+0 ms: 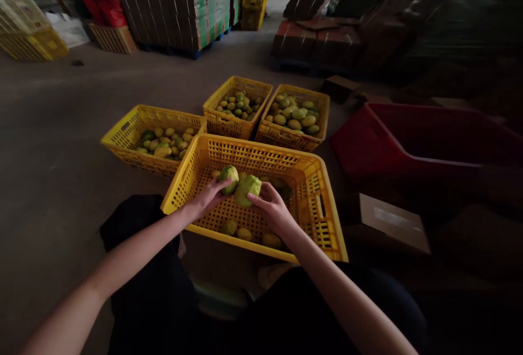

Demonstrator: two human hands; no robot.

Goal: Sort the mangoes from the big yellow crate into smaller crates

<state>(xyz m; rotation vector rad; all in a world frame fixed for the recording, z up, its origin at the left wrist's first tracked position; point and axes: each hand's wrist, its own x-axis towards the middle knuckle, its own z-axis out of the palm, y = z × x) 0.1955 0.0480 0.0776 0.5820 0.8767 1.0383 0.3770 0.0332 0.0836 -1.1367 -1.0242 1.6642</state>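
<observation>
In the head view, my left hand is closed around a knobbly green-and-yellow fruit. My right hand grips a larger, paler green fruit with a ridged, bumpy skin, thumb on its near side. The two fruits are side by side, above the near yellow plastic crate. On that crate's slotted floor lie several more fruits, including a yellowish one and a green one along the near wall. Others behind my hands are partly hidden.
Three more yellow crates of fruit stand beyond: a left crate, a middle crate and a right crate. At right are a red bin and a cardboard box. Wrapped stacks stand farther back.
</observation>
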